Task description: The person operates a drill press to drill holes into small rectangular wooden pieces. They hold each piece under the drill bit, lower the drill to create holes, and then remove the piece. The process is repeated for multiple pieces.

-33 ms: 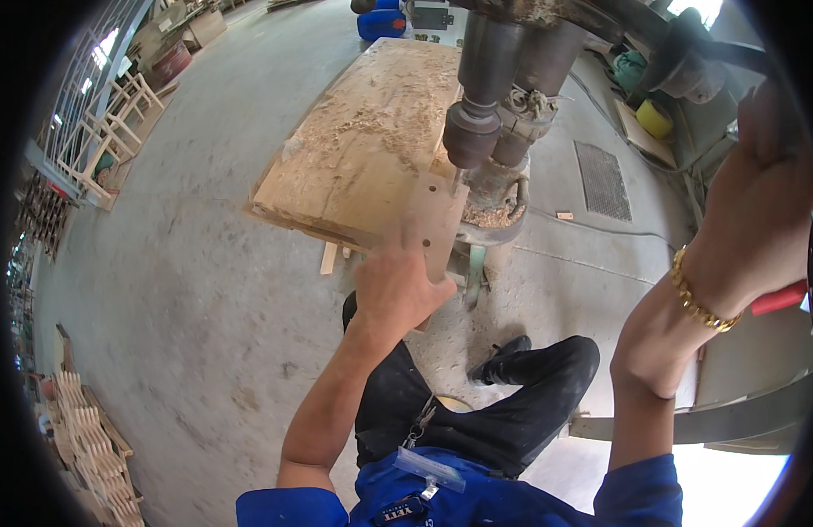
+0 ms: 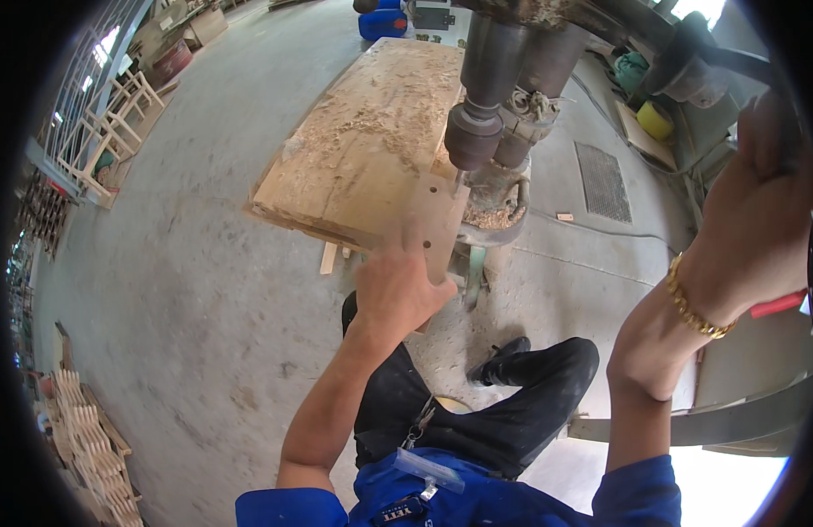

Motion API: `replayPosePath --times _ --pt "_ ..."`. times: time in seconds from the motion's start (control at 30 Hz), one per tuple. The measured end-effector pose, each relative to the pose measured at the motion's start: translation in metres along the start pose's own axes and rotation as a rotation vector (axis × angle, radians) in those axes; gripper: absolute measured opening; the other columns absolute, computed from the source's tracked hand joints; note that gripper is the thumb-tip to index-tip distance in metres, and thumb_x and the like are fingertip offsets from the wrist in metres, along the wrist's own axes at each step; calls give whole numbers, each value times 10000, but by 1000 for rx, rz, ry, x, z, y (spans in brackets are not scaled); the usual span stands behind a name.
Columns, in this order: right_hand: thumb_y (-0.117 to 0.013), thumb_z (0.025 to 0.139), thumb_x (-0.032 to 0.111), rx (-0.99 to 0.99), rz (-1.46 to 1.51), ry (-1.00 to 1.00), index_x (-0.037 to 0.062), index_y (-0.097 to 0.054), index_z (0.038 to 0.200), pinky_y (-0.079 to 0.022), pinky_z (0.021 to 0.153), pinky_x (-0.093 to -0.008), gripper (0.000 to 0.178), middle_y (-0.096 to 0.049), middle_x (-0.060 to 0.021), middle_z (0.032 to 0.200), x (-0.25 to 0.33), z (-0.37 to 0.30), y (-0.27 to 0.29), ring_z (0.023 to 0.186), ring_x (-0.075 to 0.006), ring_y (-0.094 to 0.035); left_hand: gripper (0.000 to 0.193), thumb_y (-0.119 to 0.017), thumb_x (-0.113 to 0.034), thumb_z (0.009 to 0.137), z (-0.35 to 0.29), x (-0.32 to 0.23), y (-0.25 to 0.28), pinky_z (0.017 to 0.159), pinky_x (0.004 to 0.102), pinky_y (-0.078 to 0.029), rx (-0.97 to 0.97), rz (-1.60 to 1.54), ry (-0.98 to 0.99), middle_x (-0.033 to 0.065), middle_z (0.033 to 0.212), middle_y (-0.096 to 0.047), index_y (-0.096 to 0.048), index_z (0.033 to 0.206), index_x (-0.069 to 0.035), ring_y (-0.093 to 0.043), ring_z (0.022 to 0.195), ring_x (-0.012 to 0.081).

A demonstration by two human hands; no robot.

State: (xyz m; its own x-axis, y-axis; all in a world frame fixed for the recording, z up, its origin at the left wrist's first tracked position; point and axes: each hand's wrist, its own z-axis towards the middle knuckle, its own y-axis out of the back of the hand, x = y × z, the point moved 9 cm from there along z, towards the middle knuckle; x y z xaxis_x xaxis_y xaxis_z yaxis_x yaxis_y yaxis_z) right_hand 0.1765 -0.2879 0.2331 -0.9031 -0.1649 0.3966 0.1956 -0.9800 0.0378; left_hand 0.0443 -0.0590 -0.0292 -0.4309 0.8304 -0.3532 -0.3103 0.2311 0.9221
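Note:
My left hand (image 2: 396, 285) grips a flat pale wooden piece (image 2: 439, 206) with two dark round holes, its fingers over the left edge and the thumb lower on the right. The piece lies at the near right corner of a large wooden board (image 2: 336, 176) strewn with shavings. Above its far end hangs the drill chuck (image 2: 474, 139) of a drill press; the thin bit reaches down at the piece's right edge, and I cannot tell whether it cuts. My right hand (image 2: 758, 211), raised at the right, has its fingers curled round a dark handle (image 2: 782, 132), partly lost in shadow.
The press column's base (image 2: 499, 224) holds wood shavings. A metal grate (image 2: 604, 183) and a cable lie on the floor to the right. Stacked wooden parts (image 2: 95, 448) stand at the lower left, wooden frames (image 2: 117, 132) at the far left. A blue container (image 2: 383, 25) sits beyond the board.
My right hand has come down slightly, and the drill chuck sits a touch lower. The left hand and the wooden piece look the same.

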Motion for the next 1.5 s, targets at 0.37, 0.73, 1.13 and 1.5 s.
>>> replayPosePath --times 0.37,0.73,1.13,1.5 --pt "-511 926 268 -54 129 54 -43 -534 1033 -369 480 -219 330 -503 -50 675 29 -70 -49 553 -111 -449 782 -699 -301 616 -1 -4 2 686 411 -531 -16 -30 -25 166 1070 -510 -434 1269 39 -632 819 333" --pt "-480 943 286 -80 154 31 -65 -516 1086 -382 486 -225 380 -521 -79 702 26 -84 -60 579 -124 -475 798 -716 -292 621 -2 -6 0 718 433 -519 23 -11 -5 160 1113 -499 -418 1292 21 -623 852 348" --pt "-460 947 247 -82 133 374 -75 -538 1072 -392 496 -248 354 -551 -169 868 5 -99 -64 588 -133 -492 773 -683 -305 712 -5 -13 -5 753 472 -511 52 82 59 200 1166 -462 -367 1326 44 -612 878 403" --pt "-613 838 205 -246 416 -63 64 -356 1339 -413 483 -207 581 -439 -148 1262 -67 -127 -51 665 -130 -555 750 -666 -313 726 -6 -13 -4 746 479 -509 37 101 60 218 1137 -480 -376 1333 17 -612 873 414"
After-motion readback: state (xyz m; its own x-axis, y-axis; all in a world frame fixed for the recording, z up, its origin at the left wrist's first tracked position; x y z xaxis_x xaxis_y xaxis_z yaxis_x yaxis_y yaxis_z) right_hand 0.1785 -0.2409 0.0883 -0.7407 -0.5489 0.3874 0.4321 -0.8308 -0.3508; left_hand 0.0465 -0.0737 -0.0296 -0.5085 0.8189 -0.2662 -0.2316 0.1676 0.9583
